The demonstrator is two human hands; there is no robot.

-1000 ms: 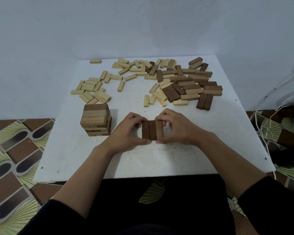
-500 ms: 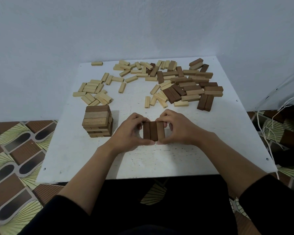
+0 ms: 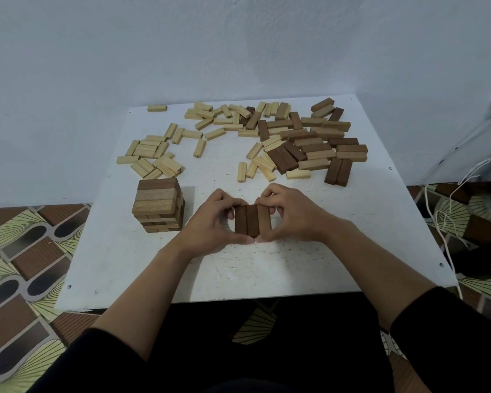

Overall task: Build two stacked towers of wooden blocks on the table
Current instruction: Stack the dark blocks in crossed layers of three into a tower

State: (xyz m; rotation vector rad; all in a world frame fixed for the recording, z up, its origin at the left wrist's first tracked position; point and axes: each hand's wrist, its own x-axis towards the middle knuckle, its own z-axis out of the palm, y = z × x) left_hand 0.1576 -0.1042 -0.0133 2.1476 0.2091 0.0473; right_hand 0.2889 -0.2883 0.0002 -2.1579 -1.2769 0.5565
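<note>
Between the left hand (image 3: 213,222) and the right hand (image 3: 292,217) are three dark brown blocks (image 3: 253,221), on a white table (image 3: 267,268). Left of the hands, the tower (image 3: 158,205) is banded tan and mid-brown; beyond them lie pale cream blocks (image 3: 153,157) and mixed brown blocks (image 3: 318,143). The floor (image 3: 20,265) tiles show brown, dark ovals and cream fans.

We are looking at a plain pale wall (image 3: 238,38) standing behind a white table (image 3: 267,273); a brown-and-cream patterned floor (image 3: 26,265) is showing on both sides, with white cords (image 3: 448,251) lying at the right.
</note>
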